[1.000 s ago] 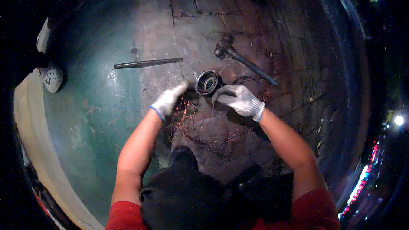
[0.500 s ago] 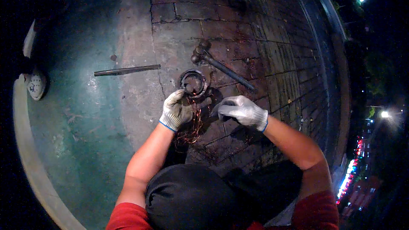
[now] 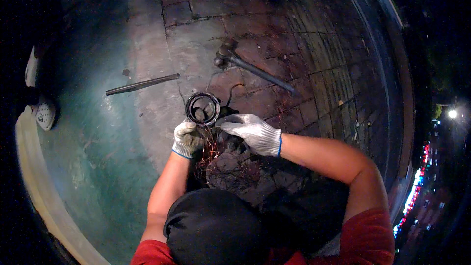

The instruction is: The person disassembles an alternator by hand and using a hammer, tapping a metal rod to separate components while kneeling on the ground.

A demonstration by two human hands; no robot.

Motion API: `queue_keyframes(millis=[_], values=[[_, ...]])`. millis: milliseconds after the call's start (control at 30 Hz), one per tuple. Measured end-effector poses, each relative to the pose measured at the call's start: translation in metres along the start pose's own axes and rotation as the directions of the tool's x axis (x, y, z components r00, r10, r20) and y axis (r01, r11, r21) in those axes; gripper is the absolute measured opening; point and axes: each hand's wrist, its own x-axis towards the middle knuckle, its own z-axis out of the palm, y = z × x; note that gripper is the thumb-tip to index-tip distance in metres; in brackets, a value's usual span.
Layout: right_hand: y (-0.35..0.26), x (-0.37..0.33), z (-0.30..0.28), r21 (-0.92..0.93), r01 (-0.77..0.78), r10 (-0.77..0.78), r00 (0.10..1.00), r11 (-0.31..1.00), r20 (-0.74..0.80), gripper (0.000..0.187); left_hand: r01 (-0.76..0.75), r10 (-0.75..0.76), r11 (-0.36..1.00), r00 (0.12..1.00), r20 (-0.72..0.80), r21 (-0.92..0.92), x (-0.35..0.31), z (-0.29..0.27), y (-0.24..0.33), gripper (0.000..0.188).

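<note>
Dark ring (image 3: 188, 110) looks grubby, round and open in the middle, with light glinting off its rim and tangled copper wires (image 3: 210, 154) bunched just below. Left hand (image 3: 186, 137), white-gloved, has its fingers curled closed on the ring's lower left. Right hand (image 3: 249, 130) is half-closed just beside its lower right; can't tell if that one's gripping anything. Further out, a hammer (image 3: 260, 73) lies nearer the surface's right edge, a slim bar (image 3: 142, 84) nearer the left.
</note>
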Motion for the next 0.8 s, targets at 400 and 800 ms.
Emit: queue_keyframes(millis=[400, 800], values=[[0.01, 0.007, -0.031, -0.2, 0.035, -0.031, 0.999, 0.979, 0.024, 0.026, -0.017, 0.021, 0.97, 1.0, -0.015, 0.244, -0.002, -0.003, -0.008, 0.077], [-0.01, 0.007, -0.033, -0.672, -0.097, 0.226, 0.968, 0.734, 0.107, 0.029, -0.086, 0.088, 0.995, 0.994, 0.062, -0.041, -0.001, 0.033, 0.004, 0.072]])
